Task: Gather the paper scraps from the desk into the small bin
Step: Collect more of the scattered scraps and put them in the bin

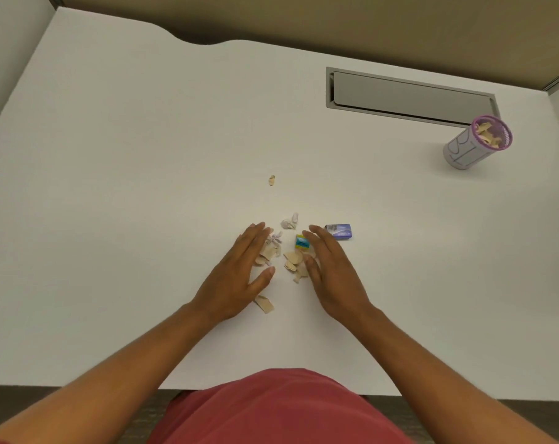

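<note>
Several tan and pale paper scraps (291, 261) lie in a loose heap on the white desk (127, 187). My left hand (239, 274) lies flat on the desk against the heap's left side, fingers straight. My right hand (331, 277) lies flat against the heap's right side, fingers straight too. One tan scrap (264, 304) sits just below my left thumb. A single scrap (271, 180) lies alone farther back. Crumpled pale scraps (290, 222) lie just beyond the fingertips. The small bin (478, 142), a purple-rimmed mesh cup holding tan scraps, stands at the far right.
A small teal and yellow box (301, 241) lies at my right fingertips. A purple box (339, 231) lies just right of it. A grey cable hatch (409, 96) is set into the desk behind the bin. Partition walls border the desk's back and sides.
</note>
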The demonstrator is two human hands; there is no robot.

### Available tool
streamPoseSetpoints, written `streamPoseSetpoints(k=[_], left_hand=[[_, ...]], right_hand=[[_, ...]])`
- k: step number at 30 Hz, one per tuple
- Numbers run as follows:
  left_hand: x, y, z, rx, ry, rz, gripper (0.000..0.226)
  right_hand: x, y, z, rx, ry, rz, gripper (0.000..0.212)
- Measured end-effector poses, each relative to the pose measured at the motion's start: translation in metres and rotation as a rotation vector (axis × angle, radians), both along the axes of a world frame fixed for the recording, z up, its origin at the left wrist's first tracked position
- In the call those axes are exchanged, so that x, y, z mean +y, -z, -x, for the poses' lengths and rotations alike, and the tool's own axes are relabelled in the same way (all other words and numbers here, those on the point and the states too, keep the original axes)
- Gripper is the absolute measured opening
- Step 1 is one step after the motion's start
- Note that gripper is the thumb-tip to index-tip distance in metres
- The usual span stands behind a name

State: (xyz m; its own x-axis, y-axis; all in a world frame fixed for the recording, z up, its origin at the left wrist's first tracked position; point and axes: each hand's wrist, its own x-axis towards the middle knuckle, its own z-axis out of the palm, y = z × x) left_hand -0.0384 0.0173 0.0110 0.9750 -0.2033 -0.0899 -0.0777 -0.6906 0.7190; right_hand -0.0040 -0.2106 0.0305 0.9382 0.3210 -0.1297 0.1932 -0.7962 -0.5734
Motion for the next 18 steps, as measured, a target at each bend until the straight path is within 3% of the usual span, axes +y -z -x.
streamPoseSetpoints(k=[2, 4, 7, 13, 18], left_hand=[[0.005, -0.002, 0.009, -0.003, 0.007, -0.076, 0.092], [0.008, -0.003, 0.016, 0.007, 0.042, -0.280, 0.115], [0.003, -0.002, 0.022, 0.006, 0.030, -0.453, 0.121], [-0.018, -0.001, -0.004, -0.037, -0.095, -0.137, 0.094], [-0.015, -0.010, -0.028, -0.047, -0.127, -0.048, 0.092]], right_hand=[[-0.010, -0.003, 0.006, -0.043, 0.058, 0.007, 0.052], [-0.016, -0.003, 0.013, -0.025, 0.097, 0.058, 0.068], [-0.015, 0.003, 0.018, 0.118, 0.159, 0.063, 0.088], [0.018, 0.010, 0.012, 0.122, 0.264, -0.202, 0.051], [0.017, 0.005, 0.009, 0.089, 0.211, -0.179, 0.053]])
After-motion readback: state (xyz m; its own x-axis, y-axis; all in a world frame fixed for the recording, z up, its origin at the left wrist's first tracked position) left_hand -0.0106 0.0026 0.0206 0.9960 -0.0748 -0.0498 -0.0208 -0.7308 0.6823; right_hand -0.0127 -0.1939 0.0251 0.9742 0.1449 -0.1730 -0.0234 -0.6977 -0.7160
